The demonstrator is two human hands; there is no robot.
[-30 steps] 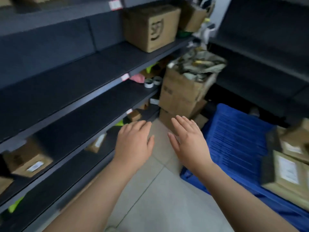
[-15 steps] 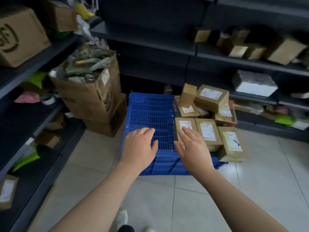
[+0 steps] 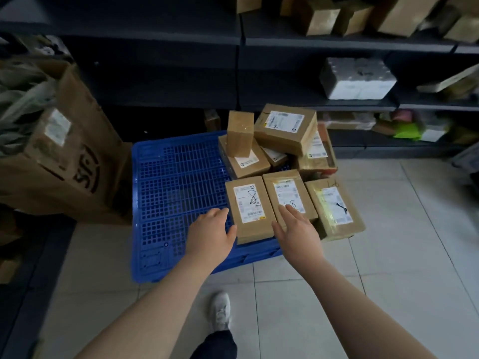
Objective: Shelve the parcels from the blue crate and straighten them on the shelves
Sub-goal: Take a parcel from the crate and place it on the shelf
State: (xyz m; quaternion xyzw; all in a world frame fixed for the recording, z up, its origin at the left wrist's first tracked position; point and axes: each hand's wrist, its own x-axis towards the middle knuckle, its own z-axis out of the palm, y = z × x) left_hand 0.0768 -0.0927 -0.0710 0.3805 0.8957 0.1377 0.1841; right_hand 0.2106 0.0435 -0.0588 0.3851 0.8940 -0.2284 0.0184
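Observation:
A blue crate lies flat on the tiled floor, with several brown cardboard parcels piled on its right side. The nearest parcel carries a white label marked with an 8. My left hand reaches to that parcel's left side, fingers straight, holding nothing. My right hand stretches over the second parcel just right of it, fingers straight and empty. A third labelled parcel lies at the crate's right edge. A small box stands upright on the pile behind.
A large open carton full of packing scraps stands left of the crate. Dark shelves behind hold more brown parcels and a white foam box. My shoe is on the tiles below.
The view has swung from the left shelves round to the crate and closed in on it. Both hands have moved forward over the nearest parcels.

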